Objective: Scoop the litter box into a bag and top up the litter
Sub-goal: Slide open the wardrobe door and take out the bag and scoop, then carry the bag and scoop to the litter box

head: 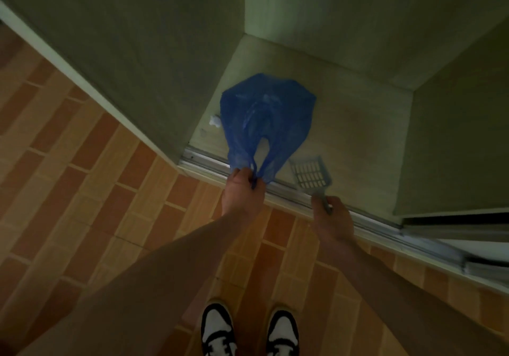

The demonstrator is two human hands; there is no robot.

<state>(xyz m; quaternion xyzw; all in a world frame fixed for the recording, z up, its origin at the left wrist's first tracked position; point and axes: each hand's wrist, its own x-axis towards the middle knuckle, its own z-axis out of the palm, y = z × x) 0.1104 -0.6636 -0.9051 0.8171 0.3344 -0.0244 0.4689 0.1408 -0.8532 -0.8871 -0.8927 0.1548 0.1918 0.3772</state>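
Head view: left hand (243, 190) pinches the thin blue plastic bag (265, 120) by its handles at twelve o'clock, ready for filling; right hand (330, 218) grips the grey slotted plastic scoop (309, 173).

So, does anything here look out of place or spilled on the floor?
One small thing: a white crumpled scrap lies on the pale floor just left of the blue bag, near the wall. What it is cannot be told. Otherwise the left hand holds the bag's handles and the right hand holds the scoop; nothing looks spilled.
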